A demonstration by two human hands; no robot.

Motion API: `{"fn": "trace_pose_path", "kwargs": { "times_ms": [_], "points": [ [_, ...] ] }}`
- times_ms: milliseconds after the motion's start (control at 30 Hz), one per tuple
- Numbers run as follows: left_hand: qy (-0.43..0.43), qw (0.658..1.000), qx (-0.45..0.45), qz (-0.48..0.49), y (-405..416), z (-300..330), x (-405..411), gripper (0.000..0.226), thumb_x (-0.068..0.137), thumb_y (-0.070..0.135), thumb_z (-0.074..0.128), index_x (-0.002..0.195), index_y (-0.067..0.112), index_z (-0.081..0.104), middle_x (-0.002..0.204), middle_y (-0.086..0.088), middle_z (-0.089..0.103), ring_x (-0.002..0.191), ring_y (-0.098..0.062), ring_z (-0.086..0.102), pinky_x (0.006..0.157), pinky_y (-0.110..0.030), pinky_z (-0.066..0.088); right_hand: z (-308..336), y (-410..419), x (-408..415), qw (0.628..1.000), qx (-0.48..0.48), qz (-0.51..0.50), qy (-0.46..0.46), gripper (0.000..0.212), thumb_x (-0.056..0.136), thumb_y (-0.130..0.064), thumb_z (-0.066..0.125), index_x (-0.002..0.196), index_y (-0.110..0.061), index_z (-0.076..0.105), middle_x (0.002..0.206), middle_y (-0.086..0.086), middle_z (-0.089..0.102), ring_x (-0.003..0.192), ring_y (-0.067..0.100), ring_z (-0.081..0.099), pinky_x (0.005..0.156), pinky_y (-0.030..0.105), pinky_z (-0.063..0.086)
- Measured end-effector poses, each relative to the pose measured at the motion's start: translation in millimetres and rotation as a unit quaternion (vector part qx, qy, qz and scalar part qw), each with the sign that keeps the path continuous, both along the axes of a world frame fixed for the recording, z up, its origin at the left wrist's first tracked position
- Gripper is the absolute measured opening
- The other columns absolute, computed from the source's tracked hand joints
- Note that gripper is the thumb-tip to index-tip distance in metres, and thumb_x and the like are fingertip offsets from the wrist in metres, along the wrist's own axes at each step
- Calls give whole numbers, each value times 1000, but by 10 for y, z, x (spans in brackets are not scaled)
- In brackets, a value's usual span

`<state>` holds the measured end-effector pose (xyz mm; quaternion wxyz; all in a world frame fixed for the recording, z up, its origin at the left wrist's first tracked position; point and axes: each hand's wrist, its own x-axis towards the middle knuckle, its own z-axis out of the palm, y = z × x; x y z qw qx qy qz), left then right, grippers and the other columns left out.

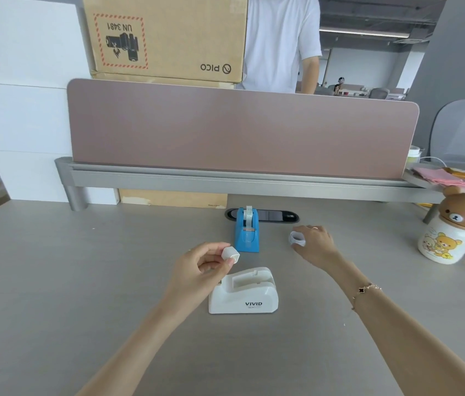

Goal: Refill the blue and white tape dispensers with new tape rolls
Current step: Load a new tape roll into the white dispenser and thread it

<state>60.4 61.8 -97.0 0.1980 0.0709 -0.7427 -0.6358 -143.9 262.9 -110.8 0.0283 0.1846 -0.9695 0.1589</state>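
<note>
The white dispenser (244,292) is taken as landmark: it sits on the desk (82,281) nearest the camera, its roll slot seen empty. The blue dispenser (247,231) stands just behind it, already loaded with a tape roll (249,215), so that half is judged done.

A small white hub piece (230,254) is pinched between thumb and fingertips of the left hand (200,267), held just above the white dispenser's back-left corner. A pale tape roll (296,238) is gripped by the curled fingers of the right hand (315,242), behind and to the right of the white dispenser, beside the blue one; whether it rests on the desk cannot be told.

Step in hand, as judged: the white dispenser's refill, hub and roll apart. Next move calls for the hub to be pushed through the roll's core, squarely aligned, then the pair dropped into the empty slot.

A bear jar (448,235) stands far right of the white dispenser.
</note>
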Motion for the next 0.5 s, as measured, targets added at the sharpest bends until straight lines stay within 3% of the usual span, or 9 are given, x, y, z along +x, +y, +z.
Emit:
{"fn": "trace_pose_path", "kwargs": {
  "times_ms": [100, 167, 267, 367, 500],
  "points": [
    [5, 1000, 14, 5, 17, 23, 8, 36, 82, 20, 71, 115, 31, 62, 93, 7, 73, 82, -4, 68, 66, -19, 54, 2, -9, 14, 1000, 7, -19, 22, 25, 88, -25, 56, 110, -17, 64, 116, 13, 59, 117, 36, 44, 92, 34, 35],
    [13, 1000, 20, 6, 28, 47, 19, 40, 83, 22, 70, 120, 33, 60, 96, 7, 72, 83, -1, 69, 65, -18, 54, 14, -13, 69, 999, -3, -25, 22, 30, 87, -27, 59, 114, -16, 63, 118, 14, 58, 117, 36, 43, 94, 34, 35],
    [35, 999, 14, 9, 32, 95, 34, 35, 85, 13, 68, 118, 23, 65, 102, 4, 70, 86, 4, 69, 65, -9, 51, 19, -10, 276, 984, -164, -63, 32, 38, 82, -25, 65, 119, -15, 61, 120, 12, 55, 114, 31, 45, 92, 32, 37],
    [37, 999, 11, -3, 7, 135, 59, 30, 85, 13, 68, 112, 24, 69, 101, 3, 72, 88, 2, 70, 69, -6, 50, 27, -30, 648, 929, -362, -74, 17, 29, 81, -26, 67, 110, -22, 62, 114, 1, 52, 99, 17, 53, 75, 23, 44],
    [29, 998, 44, -26, 9, 176, 74, 23, 90, 20, 60, 111, 24, 70, 92, 6, 75, 87, -5, 73, 71, -5, 48, 84, -58, 1062, 906, -422, -29, 25, 26, 82, -26, 70, 106, -27, 60, 103, -17, 52, 94, 13, 54, 72, 21, 41]
  ]
}}
